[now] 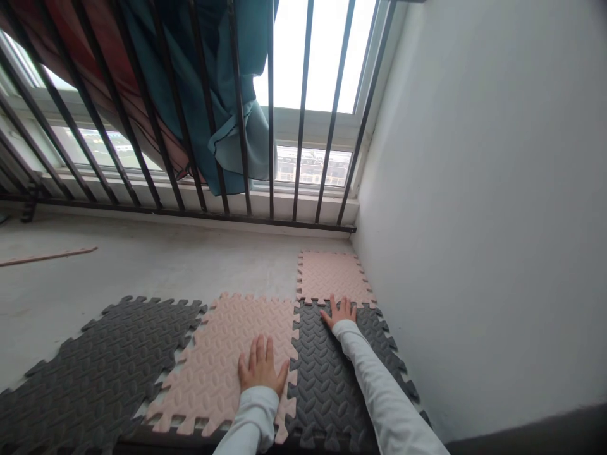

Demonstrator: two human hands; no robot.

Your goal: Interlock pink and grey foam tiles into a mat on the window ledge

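Note:
My left hand (262,366) lies flat with fingers spread on a pink foam puzzle mat (222,354). Further forward, my right hand (342,312) is spread over the far edge of a dark grey foam puzzle mat (320,373), its fingertips at the seam with a smaller-looking pink mat (332,275) beyond. That far pink mat sits in the corner by the wall. The near pink mat and the dark mat beside it meet along their toothed edges. On the left lies another dark grey mat (104,360), with floor showing through a gap between it and the pink one.
A black metal railing (208,217) runs along the window side, with teal (190,82) and reddish (118,82) curtains behind it. The white wall (484,221) borders the mats at right. A thin pink strip (47,257) lies on the pale floor (190,259) at left.

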